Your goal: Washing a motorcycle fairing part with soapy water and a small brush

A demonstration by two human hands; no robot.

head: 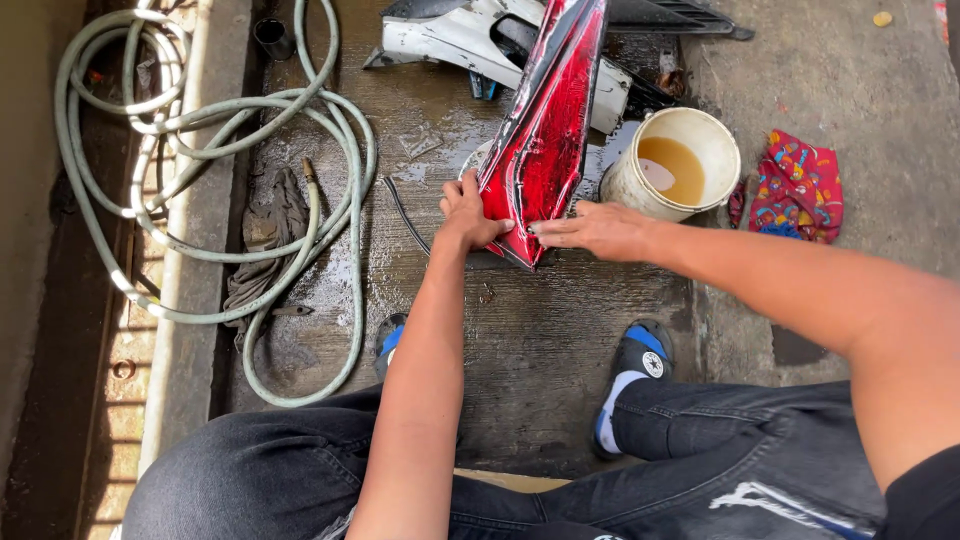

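Observation:
A long glossy red and black panel (545, 130), wet and shaped like a motorcycle fairing, stands on its narrow end on the wet concrete floor (540, 330). My left hand (468, 212) grips its lower left edge, fingers wrapped on the rim. On the panel's lower right side rests my right hand (598, 230), fingers pressed flat against the surface near the bottom tip. Both forearms reach forward from my knees in dark jeans.
A cream bucket (684, 163) of brownish water stands right of the panel, beside a colourful red cloth (797, 187). White panels (470, 40) lie behind. A coiled pale green hose (215, 180) and grey rag (265, 235) lie left. A dark shoe (634, 375) is below.

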